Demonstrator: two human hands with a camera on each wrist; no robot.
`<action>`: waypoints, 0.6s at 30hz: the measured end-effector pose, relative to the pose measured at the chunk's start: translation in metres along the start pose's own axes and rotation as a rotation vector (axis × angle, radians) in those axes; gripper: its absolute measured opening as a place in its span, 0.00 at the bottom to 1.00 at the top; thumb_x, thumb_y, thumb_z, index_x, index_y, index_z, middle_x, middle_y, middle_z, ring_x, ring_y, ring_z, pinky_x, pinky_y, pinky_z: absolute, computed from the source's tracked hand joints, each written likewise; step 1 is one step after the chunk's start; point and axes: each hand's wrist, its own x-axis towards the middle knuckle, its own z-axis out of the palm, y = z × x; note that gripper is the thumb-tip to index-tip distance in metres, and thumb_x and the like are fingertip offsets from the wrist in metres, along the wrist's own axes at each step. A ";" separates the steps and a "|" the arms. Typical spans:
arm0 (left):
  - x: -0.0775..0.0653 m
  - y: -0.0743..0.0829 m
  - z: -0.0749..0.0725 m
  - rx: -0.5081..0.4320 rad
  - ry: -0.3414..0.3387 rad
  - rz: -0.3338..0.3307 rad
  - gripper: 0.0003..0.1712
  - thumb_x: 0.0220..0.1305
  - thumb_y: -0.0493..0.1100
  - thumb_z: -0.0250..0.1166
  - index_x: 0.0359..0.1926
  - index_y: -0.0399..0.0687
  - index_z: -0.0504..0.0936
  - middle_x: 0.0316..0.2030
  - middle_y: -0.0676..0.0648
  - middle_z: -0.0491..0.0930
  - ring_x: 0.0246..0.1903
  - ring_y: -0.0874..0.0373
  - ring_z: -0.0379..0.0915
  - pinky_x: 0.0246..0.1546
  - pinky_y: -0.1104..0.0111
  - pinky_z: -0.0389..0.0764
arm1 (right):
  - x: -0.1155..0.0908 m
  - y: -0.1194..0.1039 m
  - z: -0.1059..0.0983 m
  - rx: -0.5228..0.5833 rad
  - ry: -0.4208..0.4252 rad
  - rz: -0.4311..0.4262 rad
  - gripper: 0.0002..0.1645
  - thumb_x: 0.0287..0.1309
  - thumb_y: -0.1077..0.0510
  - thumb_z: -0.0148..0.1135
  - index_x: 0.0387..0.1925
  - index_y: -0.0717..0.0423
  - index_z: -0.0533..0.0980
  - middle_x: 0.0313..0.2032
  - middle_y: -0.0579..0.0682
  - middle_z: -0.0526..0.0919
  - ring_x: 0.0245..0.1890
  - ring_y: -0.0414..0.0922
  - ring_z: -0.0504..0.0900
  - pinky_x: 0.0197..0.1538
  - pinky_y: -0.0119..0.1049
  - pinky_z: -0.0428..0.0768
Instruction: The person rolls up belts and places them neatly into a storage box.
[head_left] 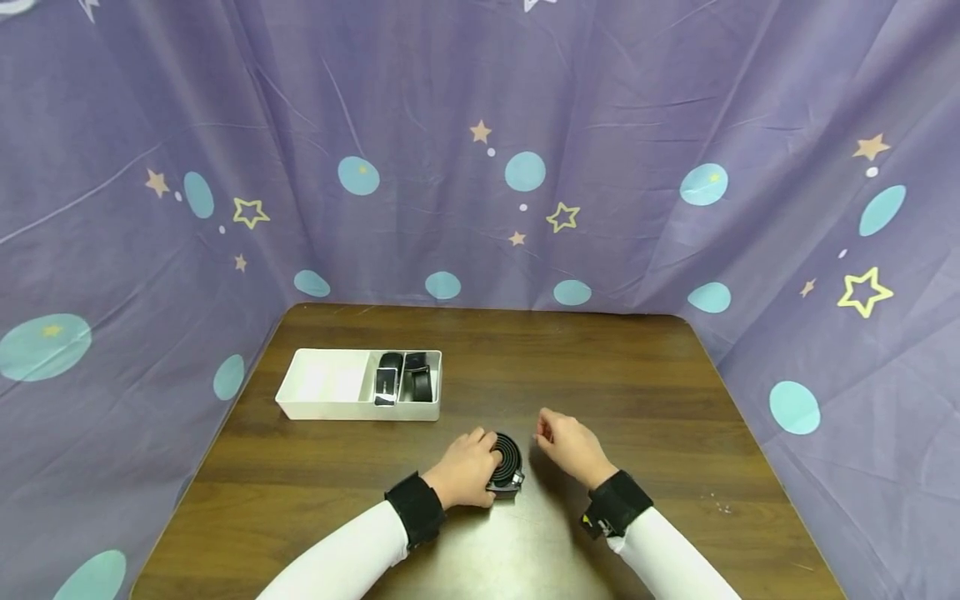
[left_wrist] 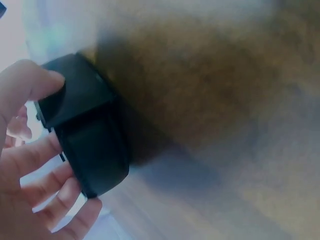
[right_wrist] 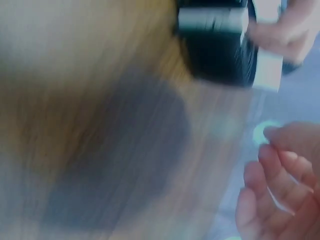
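A rolled black belt [head_left: 506, 457] with a metal buckle stands on edge on the brown table [head_left: 600, 375], near its front middle. My left hand [head_left: 468, 475] grips it from the left, thumb on top and fingers curled round the coil. The blurred left wrist view shows the belt [left_wrist: 90, 135] with my fingers [left_wrist: 30, 85] on it. My right hand [head_left: 566, 442] hovers just right of the belt, fingers loosely curled, holding nothing and not touching it. In the right wrist view, the belt [right_wrist: 220, 55] lies beyond my right hand's fingers [right_wrist: 280, 185].
A white divided box [head_left: 330, 408] sits at the left of the table. Two rolled black belts [head_left: 387, 379] [head_left: 418, 382] fill its right compartments, and its left part holds nothing. A purple curtain [head_left: 480, 167] with stars and dots closes in the table on three sides.
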 end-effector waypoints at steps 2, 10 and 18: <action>-0.001 0.002 0.003 0.011 0.010 -0.014 0.32 0.38 0.64 0.73 0.43 0.52 0.83 0.48 0.48 0.75 0.46 0.54 0.68 0.41 0.65 0.74 | 0.002 0.009 0.001 -0.025 0.042 0.075 0.13 0.50 0.60 0.68 0.25 0.48 0.70 0.20 0.40 0.71 0.20 0.36 0.67 0.22 0.32 0.65; -0.006 0.008 0.008 0.001 0.061 -0.073 0.33 0.42 0.64 0.74 0.46 0.50 0.82 0.52 0.46 0.74 0.49 0.53 0.68 0.44 0.63 0.75 | -0.002 0.023 0.006 -0.058 0.052 0.184 0.11 0.50 0.59 0.68 0.26 0.50 0.70 0.19 0.42 0.70 0.18 0.40 0.68 0.20 0.34 0.64; -0.012 0.007 0.007 -0.122 0.086 -0.084 0.29 0.35 0.63 0.76 0.39 0.57 0.84 0.41 0.53 0.73 0.41 0.58 0.66 0.40 0.66 0.72 | -0.003 0.025 0.012 -0.082 0.024 0.217 0.11 0.51 0.58 0.67 0.26 0.50 0.70 0.19 0.42 0.70 0.18 0.41 0.68 0.19 0.36 0.64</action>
